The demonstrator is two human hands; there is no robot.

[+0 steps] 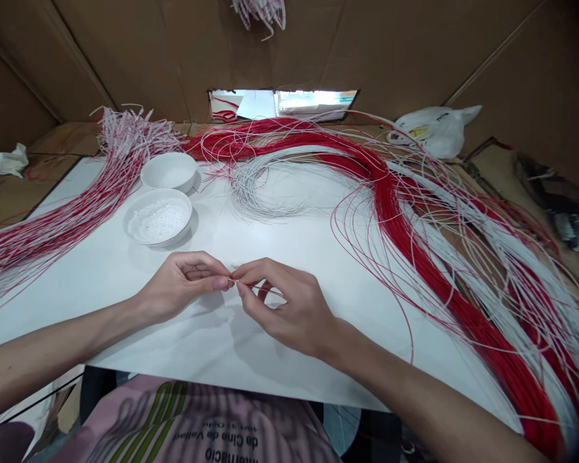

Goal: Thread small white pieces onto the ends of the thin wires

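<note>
Over the front of the white table, my left hand and my right hand meet fingertip to fingertip. Both pinch thin red and white cords, whose ends come together between the fingers. The exact join is too small to make out. Beyond my left hand stands a white bowl holding many small white pieces. A second white bowl sits just behind it.
Long bundles of red cords and white cords sweep along the back and right side. On the left lies a bundle of red and white strands with white-wrapped ends. A plastic bag rests at back right, before cardboard walls.
</note>
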